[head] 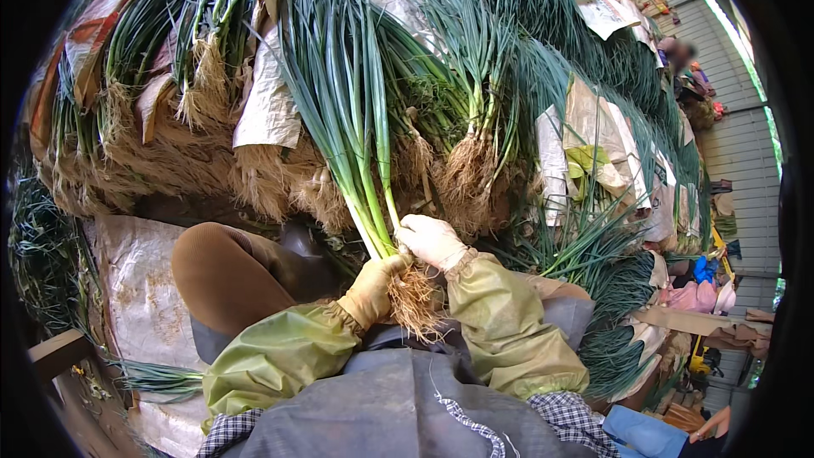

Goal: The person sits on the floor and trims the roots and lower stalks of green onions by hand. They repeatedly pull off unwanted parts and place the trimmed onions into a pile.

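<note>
A bunch of long green onions (356,159) rises away from my lap, its pale stems gathered low and its leaves spread over the pile behind. My left hand (371,291), in a cream glove, is closed around the stems just above the roots. Brown stringy roots (414,302) hang out below that fist. Close beside it, my right hand (431,240), also gloved, pinches one stalk (390,200) near its base at the bunch's right edge. The right fingertips are partly hidden. Green sleeve covers reach both wrists.
Rooty green onions (474,95) are heaped ahead, with white woven sacking (270,89) among them. A woven sheet (143,280) lies at left, with a small onion bundle (162,378) by my sleeve. My bent knee (216,267) rises nearby. Another person (680,60) is far right.
</note>
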The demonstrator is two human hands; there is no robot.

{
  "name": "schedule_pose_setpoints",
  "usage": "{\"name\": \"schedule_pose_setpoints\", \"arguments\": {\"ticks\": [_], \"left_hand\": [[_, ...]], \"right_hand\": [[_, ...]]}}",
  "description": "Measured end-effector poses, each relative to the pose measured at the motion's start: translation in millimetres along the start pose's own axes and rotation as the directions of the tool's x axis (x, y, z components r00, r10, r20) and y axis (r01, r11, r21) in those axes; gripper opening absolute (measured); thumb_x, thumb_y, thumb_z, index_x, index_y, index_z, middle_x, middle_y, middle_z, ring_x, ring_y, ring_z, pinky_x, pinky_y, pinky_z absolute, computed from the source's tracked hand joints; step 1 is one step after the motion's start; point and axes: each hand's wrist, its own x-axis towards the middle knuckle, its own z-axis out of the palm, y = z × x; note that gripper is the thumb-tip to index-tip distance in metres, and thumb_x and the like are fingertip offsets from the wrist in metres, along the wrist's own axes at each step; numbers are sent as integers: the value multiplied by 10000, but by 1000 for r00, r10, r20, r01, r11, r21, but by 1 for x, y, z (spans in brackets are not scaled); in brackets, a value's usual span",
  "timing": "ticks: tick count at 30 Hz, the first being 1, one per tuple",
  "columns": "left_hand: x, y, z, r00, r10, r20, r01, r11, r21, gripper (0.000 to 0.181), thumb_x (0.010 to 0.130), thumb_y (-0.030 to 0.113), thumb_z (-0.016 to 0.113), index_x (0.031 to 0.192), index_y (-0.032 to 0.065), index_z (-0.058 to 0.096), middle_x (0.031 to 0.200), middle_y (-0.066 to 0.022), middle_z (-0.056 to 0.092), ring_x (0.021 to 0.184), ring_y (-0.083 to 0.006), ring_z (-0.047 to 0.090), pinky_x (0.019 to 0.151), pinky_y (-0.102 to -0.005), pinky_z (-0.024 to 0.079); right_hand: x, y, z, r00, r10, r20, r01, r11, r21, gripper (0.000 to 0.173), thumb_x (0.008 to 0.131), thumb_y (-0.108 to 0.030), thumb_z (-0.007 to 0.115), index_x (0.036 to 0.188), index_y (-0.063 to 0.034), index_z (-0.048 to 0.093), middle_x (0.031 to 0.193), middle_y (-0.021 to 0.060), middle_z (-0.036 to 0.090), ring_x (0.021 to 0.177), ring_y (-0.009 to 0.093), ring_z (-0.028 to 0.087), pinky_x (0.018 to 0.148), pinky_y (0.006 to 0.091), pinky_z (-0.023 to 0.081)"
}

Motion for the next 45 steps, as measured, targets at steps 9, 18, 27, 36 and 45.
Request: {"name": "schedule_pose_setpoints", "arguments": {"ticks": [9, 18, 27, 36, 45], "left_hand": [[5, -4, 3, 996, 22, 89, -25, 999, 32, 141, 818, 68, 577, 940, 3, 548, 807, -84, 598, 719, -204, 611, 677, -335, 536], [15, -5, -8, 998, 5, 60, -6, 1000, 22, 171, 844, 131, 534, 945, -6, 551, 823, -134, 606, 715, -254, 613, 695, -388, 537], [2, 7, -1, 995, 0, 102, 4, 999, -35, 121, 842, 150, 566, 894, 42, 580, 770, -65, 608, 663, -176, 605, 602, -316, 528], [4, 2, -2, 997, 56, 44, -54, 998, -28, 122, 835, 70, 569, 946, 22, 561, 914, -142, 646, 741, -203, 625, 650, -330, 539], [-15, 8, 24, 995, 84, -56, -72, 979, 190, 183, 818, 73, 559, 993, 32, 525, 785, -56, 578, 604, -143, 554, 501, -264, 484]], "right_hand": [[-24, 17, 4, 959, -156, -237, 183, 978, 96, 186, 799, -203, 479, 858, -67, 592, 804, 124, 625, 744, 307, 599, 687, 359, 476], [-43, 19, -14, 889, -257, -378, 303, 950, 68, 173, 826, -142, 559, 938, -21, 607, 932, 118, 625, 850, 203, 595, 794, 289, 464], [-23, 5, -13, 868, -461, -184, 407, 873, -267, 127, 796, -224, 569, 805, -100, 600, 764, 109, 575, 756, 292, 530, 737, 384, 419], [82, -30, -29, 975, -80, -206, 0, 931, -365, 352, 855, -390, 485, 833, -53, 586, 812, 146, 614, 779, 293, 596, 740, 397, 457], [86, -71, -29, 725, -587, -360, 166, 656, -737, 166, 838, -187, 490, 750, -67, 563, 644, 106, 551, 609, 250, 558, 564, 382, 438]]}}
